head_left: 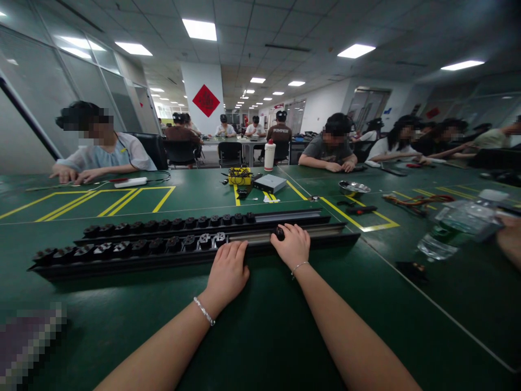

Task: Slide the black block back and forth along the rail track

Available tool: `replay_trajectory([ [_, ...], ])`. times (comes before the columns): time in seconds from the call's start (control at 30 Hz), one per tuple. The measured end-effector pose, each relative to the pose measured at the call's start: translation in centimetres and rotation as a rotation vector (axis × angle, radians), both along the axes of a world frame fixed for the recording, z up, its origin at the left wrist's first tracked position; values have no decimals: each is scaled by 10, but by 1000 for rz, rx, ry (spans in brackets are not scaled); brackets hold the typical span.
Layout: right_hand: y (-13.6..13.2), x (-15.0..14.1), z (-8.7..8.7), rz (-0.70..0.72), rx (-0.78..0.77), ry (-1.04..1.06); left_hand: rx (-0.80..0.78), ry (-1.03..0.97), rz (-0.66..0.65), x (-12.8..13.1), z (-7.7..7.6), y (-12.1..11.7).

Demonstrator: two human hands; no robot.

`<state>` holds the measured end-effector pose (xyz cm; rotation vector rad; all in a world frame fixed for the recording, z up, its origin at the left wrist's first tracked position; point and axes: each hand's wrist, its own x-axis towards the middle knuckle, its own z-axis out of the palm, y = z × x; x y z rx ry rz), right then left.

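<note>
Two long black rails, one behind the other, lie side by side on the green table. The near rail (134,266) carries a row of black socket modules (157,245) on its left part, and its channel is bare further right. My left hand (230,266) is closed over its front edge, just right of the last module, fingers together on top. Between the thumb and fingers of my right hand (292,245) is a small black socket module (279,233), held at the channel; its underside is hidden. Behind, the far rail (291,218) bears a similar row.
Beyond the rails stand a yellow box with cables (240,176), a grey box (269,183) and a white bottle (269,155). To the right are a metal bowl (354,188), a tool (360,209), wires and a clear water bottle (451,228). Co-workers sit around the table.
</note>
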<state>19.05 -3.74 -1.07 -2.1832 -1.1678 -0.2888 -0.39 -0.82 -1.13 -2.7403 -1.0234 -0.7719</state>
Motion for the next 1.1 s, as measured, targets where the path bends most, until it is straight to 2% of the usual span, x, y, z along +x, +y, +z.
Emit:
replay_trajectory([
  [1.1, -3, 4, 5, 22, -34, -9, -25, 7, -4, 0, 1, -1],
])
